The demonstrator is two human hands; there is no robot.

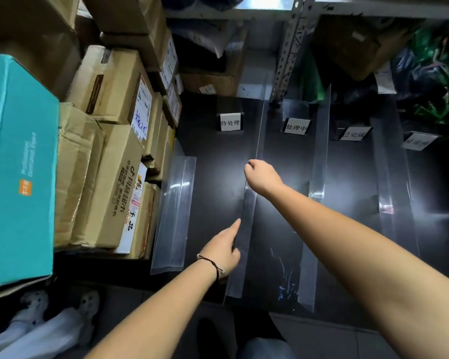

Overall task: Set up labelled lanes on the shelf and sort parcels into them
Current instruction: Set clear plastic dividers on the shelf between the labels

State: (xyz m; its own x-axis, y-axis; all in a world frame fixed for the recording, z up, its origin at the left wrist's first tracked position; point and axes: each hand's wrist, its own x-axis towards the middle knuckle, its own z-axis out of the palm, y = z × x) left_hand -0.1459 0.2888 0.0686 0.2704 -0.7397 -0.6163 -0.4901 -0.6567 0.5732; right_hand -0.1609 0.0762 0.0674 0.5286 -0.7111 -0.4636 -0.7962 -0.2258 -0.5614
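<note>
Lane set-up: you are seating the divider between the first two labels, and I judge sorting has not begun.

The clear divider stands on edge on the dark shelf, running near to far, with the 待处理 label to its left and the 处理中 label to its right. Your right hand pinches its top edge with curled fingers. Your left hand lies straight-fingered against its near left face. A loose divider sits at the left beside the stacked cartons, and upright dividers stand to the right. Next, I judge, you square it up, let go, then place the loose one.
</note>
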